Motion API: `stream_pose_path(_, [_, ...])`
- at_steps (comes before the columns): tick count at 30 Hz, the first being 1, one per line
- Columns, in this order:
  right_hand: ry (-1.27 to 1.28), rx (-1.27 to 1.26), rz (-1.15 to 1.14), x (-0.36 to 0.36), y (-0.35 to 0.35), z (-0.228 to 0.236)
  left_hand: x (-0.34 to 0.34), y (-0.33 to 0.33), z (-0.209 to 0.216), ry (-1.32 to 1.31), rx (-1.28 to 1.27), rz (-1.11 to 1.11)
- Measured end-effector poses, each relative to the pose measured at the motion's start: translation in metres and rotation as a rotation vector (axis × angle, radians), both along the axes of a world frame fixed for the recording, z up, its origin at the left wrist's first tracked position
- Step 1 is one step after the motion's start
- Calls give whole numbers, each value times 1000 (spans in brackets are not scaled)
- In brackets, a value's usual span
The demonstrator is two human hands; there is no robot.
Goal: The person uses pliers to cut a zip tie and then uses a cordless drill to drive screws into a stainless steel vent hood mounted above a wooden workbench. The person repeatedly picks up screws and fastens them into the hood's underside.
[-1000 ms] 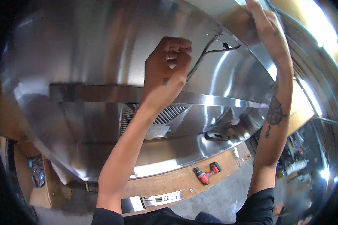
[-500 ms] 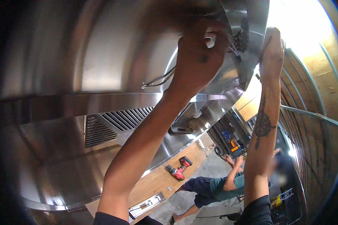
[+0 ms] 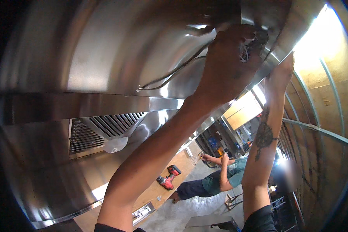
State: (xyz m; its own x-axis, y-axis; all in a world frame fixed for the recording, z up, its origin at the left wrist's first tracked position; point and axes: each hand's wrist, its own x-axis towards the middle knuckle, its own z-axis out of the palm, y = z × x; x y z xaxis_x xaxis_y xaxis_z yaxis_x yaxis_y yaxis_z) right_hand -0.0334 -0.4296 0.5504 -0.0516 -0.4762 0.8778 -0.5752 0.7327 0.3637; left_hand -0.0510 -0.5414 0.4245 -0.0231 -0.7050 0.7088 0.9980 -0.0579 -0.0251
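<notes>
My left hand is raised inside a shiny stainless steel range hood, near its right end. Its fingers curl in shadow around something small, of which only pale, wire-like bits show by the fingers. A dark cable runs from the hood's inner wall up to behind this hand. My right hand reaches up on the outer side of the hood's rim, its fingers hidden behind the edge. A tattoo marks the right forearm.
Slatted metal baffle filters sit lower left in the hood. Below, a red and black cordless drill lies on a wooden board. A co-worker in a green shirt stands beyond it. Ribbed wooden panels rise at right.
My view has shifted, and both hands now appear nearer each other, the left further right along the hood. More of the cable shows. The co-worker's arms have moved.
</notes>
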Motion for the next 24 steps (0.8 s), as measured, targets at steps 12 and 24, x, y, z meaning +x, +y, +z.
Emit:
stream_pose_path(12, [-116,-133,188,-4,-3,-6,-4,11,8,23,107,-33])
stream_pose_path(24, [216,118,-31,-20,25,11,-16,15,20,9,148,140])
